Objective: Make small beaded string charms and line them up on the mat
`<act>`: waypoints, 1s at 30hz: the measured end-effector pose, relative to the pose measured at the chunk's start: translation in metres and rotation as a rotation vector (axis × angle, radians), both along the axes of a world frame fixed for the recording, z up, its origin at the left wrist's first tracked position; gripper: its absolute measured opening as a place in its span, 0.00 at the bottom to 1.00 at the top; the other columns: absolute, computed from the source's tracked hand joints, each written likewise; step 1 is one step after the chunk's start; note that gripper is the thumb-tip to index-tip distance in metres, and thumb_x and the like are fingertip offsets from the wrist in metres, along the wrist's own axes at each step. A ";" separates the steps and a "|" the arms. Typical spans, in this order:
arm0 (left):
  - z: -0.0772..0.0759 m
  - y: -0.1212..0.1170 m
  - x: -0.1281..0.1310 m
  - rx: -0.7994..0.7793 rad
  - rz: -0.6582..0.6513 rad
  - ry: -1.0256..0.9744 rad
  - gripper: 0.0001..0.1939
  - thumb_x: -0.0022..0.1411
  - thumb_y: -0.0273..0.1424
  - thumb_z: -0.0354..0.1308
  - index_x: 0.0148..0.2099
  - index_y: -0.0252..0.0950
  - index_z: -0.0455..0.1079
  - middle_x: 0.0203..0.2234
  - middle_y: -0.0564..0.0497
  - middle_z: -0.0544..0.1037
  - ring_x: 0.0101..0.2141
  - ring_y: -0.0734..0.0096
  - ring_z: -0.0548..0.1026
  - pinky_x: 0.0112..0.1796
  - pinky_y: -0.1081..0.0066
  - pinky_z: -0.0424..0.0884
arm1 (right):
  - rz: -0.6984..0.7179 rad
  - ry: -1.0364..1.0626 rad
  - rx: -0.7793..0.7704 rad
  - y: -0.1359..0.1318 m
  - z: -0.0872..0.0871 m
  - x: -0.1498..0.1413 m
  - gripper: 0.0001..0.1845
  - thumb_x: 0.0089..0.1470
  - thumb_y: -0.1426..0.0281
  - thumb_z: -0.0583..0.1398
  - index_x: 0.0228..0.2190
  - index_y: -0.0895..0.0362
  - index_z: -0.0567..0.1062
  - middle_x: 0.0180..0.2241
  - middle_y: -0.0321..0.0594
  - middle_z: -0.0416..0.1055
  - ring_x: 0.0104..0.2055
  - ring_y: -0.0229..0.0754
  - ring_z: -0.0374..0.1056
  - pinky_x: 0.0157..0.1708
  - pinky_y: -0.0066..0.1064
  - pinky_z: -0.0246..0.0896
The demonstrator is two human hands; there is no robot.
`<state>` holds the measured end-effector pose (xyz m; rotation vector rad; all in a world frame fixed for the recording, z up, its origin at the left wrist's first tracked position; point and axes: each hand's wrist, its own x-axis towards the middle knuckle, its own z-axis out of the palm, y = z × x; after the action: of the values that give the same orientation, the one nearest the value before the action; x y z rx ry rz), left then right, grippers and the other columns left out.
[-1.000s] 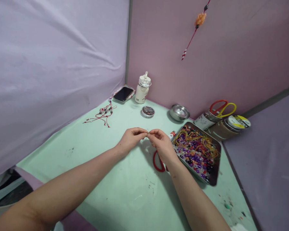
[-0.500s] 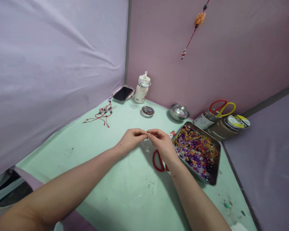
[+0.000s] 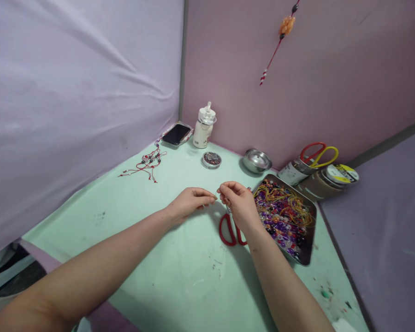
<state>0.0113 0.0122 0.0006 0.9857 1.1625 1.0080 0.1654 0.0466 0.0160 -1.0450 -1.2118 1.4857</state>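
Thread (image 3: pixel 216 195), one: fine, between the hands over the table (image 3: pixel 190 263). Left hand (image 3: pixel 190 201): fingertips pinching thread. Right hand (image 3: pixel 240 203): fingertips together, contents unclear. Risk: thread slipping free, through thinness and scant grip.

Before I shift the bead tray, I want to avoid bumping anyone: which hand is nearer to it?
Right. The right hand is just left of the bead tray; the left hand is farther left of it.

Pale green counter (image 3: pixel 183 276), smudged and flecked at right. Along the back: white bottle (image 3: pixel 202 134), round case (image 3: pixel 211 160), steel bowl (image 3: pixel 255 168), two jars (image 3: pixel 291 175). Left: tangled red beaded strings (image 3: pixel 151 160). Right: bead tray (image 3: pixel 310 242). Red-handled scissors (image 3: pixel 232 236) near it, partly hidden.
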 end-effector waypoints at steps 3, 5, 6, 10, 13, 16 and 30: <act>-0.001 0.000 -0.001 -0.026 -0.032 -0.041 0.13 0.46 0.36 0.66 0.34 0.35 0.78 0.28 0.48 0.77 0.28 0.73 0.68 0.30 0.71 0.62 | -0.004 0.014 -0.018 0.000 0.001 0.001 0.13 0.41 0.62 0.67 0.27 0.57 0.72 0.27 0.38 0.73 0.25 0.35 0.63 0.27 0.29 0.58; -0.001 0.000 -0.001 -0.036 -0.040 -0.057 0.13 0.46 0.36 0.66 0.35 0.35 0.78 0.28 0.48 0.77 0.28 0.74 0.69 0.30 0.71 0.62 | -0.014 0.015 -0.021 0.001 0.001 0.002 0.14 0.41 0.61 0.67 0.28 0.57 0.72 0.28 0.39 0.73 0.26 0.36 0.64 0.27 0.29 0.59; 0.000 0.000 -0.001 -0.038 -0.037 -0.063 0.13 0.46 0.36 0.66 0.35 0.35 0.78 0.29 0.48 0.77 0.29 0.73 0.69 0.31 0.71 0.62 | -0.022 0.010 -0.018 0.002 0.000 0.002 0.15 0.41 0.60 0.66 0.28 0.57 0.72 0.28 0.40 0.74 0.26 0.36 0.65 0.27 0.29 0.59; 0.003 0.000 -0.002 -0.016 0.008 -0.079 0.12 0.46 0.36 0.66 0.34 0.35 0.78 0.32 0.46 0.78 0.31 0.72 0.70 0.33 0.70 0.63 | -0.070 -0.038 0.001 0.005 -0.006 0.003 0.14 0.42 0.60 0.66 0.27 0.57 0.72 0.26 0.38 0.73 0.24 0.35 0.62 0.24 0.28 0.54; 0.004 0.000 -0.002 0.044 0.044 -0.074 0.10 0.47 0.36 0.65 0.33 0.37 0.78 0.33 0.48 0.78 0.32 0.72 0.70 0.35 0.70 0.64 | -0.059 -0.103 -0.010 0.007 -0.012 0.003 0.13 0.43 0.61 0.65 0.25 0.56 0.71 0.23 0.35 0.71 0.22 0.34 0.58 0.22 0.27 0.49; 0.005 0.001 -0.003 0.158 0.062 -0.083 0.08 0.48 0.35 0.64 0.31 0.38 0.77 0.39 0.48 0.77 0.36 0.71 0.70 0.36 0.70 0.64 | 0.001 -0.163 -0.002 0.006 -0.015 0.002 0.12 0.43 0.61 0.65 0.24 0.56 0.72 0.22 0.34 0.70 0.22 0.34 0.58 0.22 0.27 0.48; 0.002 0.004 -0.001 0.157 0.158 -0.099 0.11 0.48 0.36 0.65 0.34 0.36 0.78 0.33 0.47 0.80 0.36 0.67 0.73 0.42 0.66 0.66 | 0.019 -0.173 0.003 0.001 -0.013 -0.003 0.15 0.45 0.59 0.63 0.32 0.55 0.70 0.29 0.34 0.70 0.21 0.32 0.58 0.20 0.26 0.51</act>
<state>0.0104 0.0159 0.0026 0.9662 1.1040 1.2761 0.1620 0.0475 0.0031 -1.1828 -1.3467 1.4304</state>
